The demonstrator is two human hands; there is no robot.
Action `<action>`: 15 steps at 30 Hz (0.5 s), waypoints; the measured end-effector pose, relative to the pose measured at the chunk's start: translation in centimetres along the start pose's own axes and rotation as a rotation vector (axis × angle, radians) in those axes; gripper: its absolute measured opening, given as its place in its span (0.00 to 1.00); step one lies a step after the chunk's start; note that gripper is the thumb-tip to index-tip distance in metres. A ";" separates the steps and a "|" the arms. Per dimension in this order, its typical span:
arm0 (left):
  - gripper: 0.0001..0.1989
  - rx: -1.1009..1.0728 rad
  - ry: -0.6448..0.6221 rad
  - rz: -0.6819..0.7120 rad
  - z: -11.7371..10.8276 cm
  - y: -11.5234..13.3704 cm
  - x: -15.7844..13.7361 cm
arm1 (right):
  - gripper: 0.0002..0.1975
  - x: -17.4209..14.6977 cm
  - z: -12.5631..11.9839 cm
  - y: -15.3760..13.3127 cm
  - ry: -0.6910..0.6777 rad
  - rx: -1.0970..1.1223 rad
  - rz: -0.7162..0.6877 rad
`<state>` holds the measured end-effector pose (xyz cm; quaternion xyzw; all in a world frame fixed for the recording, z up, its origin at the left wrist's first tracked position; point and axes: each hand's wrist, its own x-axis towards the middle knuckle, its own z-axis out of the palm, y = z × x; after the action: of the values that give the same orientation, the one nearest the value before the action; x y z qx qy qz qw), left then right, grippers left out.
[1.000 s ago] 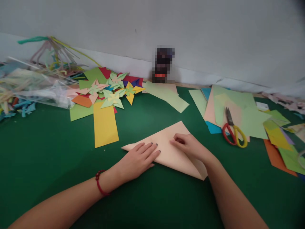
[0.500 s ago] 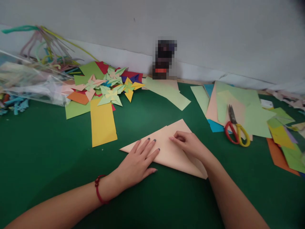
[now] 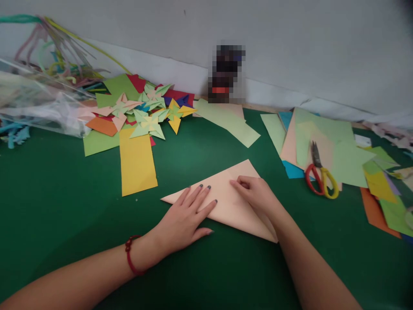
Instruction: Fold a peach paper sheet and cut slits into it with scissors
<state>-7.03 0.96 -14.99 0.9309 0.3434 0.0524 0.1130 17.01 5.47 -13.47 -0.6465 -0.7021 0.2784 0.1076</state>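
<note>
A pale peach sheet of paper point(image 3: 222, 211), folded into a triangle, lies on the green tabletop with its long fold toward me. My left hand point(image 3: 189, 215), red bracelet at the wrist, rests flat on the left part of the paper with fingers spread. On the right part sits my right hand point(image 3: 253, 191), its fingers curled in and the fingertips against the paper's upper layer. Nothing shows between those fingers. Near the right corner the layers stand slightly apart, and my right forearm partly covers that side.
Scissors point(image 3: 318, 165) with red and yellow handles lie on light green sheets point(image 3: 345, 150) at right. Folded paper stars point(image 3: 150, 122) and a yellow strip point(image 3: 138, 163) are at left, beside a clear plastic bag point(image 3: 48, 103). Coloured scraps point(image 3: 382, 185) lie far right.
The view has shifted slightly. At the paper's upper edge, the small step between layers no longer shows; the edges look lined up. Both hands stay in nearly the same places on the paper.
</note>
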 end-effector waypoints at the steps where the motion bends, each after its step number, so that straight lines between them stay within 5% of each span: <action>1: 0.31 -0.001 0.001 -0.001 0.0 0.0 0.0 | 0.21 0.0 0.0 0.0 -0.004 0.001 0.002; 15: 0.31 -0.002 -0.012 -0.005 0.0 -0.1 0.1 | 0.20 0.3 0.0 0.0 -0.021 -0.006 0.022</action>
<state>-7.04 1.07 -15.00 0.9302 0.3451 0.0469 0.1160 16.97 5.74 -13.51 -0.6517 -0.6967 0.2842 0.0955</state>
